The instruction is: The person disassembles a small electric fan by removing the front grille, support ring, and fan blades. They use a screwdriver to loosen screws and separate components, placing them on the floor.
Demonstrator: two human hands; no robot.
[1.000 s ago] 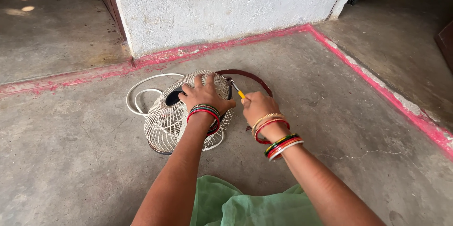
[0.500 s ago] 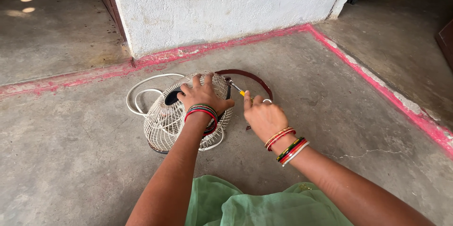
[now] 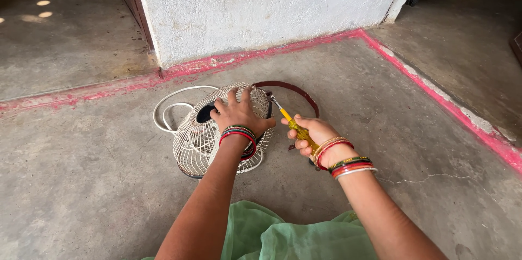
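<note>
A white wire fan guard (image 3: 202, 146) with a dark round hub lies on the concrete floor. My left hand (image 3: 238, 114) rests spread on top of it, pressing down. My right hand (image 3: 311, 133) grips a yellow-handled screwdriver (image 3: 290, 121), whose metal tip points up-left at the guard's right rim. Both wrists wear several coloured bangles. A dark red ring band (image 3: 296, 92) curves on the floor behind the guard.
A white cord (image 3: 171, 105) loops on the floor left of the guard. A whitewashed wall corner (image 3: 261, 10) stands just behind. A pink painted strip (image 3: 435, 91) edges the floor at the back and right. Green cloth (image 3: 283, 235) covers my lap at the bottom.
My right hand drew back to the right half a second ago and has now turned, bringing the screwdriver tip against the guard's rim. My left hand stayed on the guard.
</note>
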